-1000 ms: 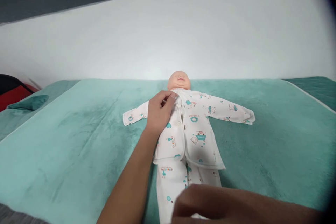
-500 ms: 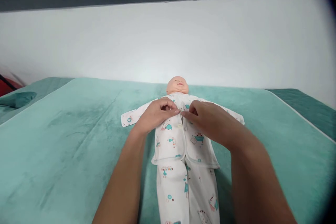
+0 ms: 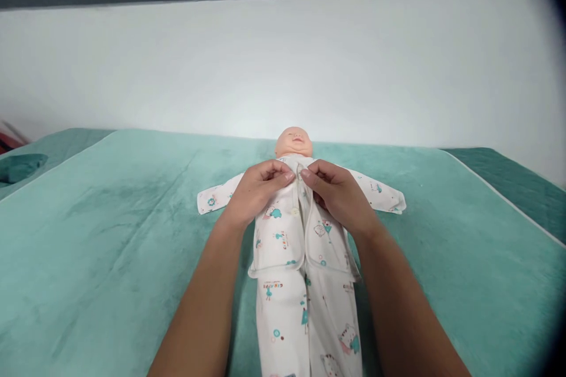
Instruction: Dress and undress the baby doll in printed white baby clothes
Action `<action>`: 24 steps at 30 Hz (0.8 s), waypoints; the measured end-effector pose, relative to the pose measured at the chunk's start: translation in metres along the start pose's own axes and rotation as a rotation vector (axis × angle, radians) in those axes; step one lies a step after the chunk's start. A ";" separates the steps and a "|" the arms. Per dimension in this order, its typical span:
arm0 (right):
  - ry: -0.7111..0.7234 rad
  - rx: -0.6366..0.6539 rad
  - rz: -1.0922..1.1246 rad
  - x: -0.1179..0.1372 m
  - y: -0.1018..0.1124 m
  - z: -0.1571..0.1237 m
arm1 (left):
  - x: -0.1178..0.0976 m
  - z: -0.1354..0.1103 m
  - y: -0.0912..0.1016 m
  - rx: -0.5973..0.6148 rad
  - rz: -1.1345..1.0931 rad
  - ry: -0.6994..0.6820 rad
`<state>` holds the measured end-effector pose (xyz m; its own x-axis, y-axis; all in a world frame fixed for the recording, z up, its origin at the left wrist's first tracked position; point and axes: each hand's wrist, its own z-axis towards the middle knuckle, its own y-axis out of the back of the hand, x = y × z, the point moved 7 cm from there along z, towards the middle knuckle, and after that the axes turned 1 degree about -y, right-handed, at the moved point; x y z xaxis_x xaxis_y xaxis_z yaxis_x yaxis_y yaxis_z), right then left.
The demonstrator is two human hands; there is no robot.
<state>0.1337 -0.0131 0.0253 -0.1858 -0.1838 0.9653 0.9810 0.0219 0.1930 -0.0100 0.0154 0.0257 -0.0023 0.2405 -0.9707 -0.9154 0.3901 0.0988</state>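
Note:
A baby doll [image 3: 293,142] lies on its back, dressed in a white printed jacket [image 3: 278,247] and matching trousers [image 3: 283,318]. At the chest, my left hand [image 3: 264,188] pinches the jacket's left front edge between thumb and fingers. My right hand [image 3: 338,191] grips the opposite front edge in the same way, a small gap from the left fingertips. Below them the two front panels lie slightly apart. A pale button [image 3: 295,211] shows on the left panel. Both sleeves stretch out sideways, the right sleeve [image 3: 380,193] ending in a cuff.
Under the doll spreads a green plush cover [image 3: 145,235] with pale piping near its sides. A white wall [image 3: 283,65] stands behind, topped by a dark band. A dark green cushion-like shape [image 3: 22,168] and something red [image 3: 7,142] are at the far left.
My right hand has turned and drawn its jacket edge up and slightly away from the left one, widening the gap between the panels. The view has shifted a little.

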 end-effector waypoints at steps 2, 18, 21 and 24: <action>-0.003 -0.052 0.150 -0.005 0.001 -0.001 | -0.001 0.000 -0.003 -0.014 -0.036 -0.017; -0.116 0.001 0.255 -0.025 0.005 0.005 | 0.003 -0.002 0.003 -0.038 0.190 0.067; -0.061 -0.027 0.326 -0.023 0.006 0.004 | 0.000 -0.001 0.001 -0.062 0.025 0.005; 0.001 -0.068 0.396 -0.019 0.005 0.002 | 0.000 -0.001 -0.004 -0.043 -0.038 0.016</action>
<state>0.1418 -0.0072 0.0079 0.2075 -0.1751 0.9625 0.9782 0.0263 -0.2061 -0.0070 0.0131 0.0254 0.0266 0.2114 -0.9770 -0.9314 0.3601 0.0526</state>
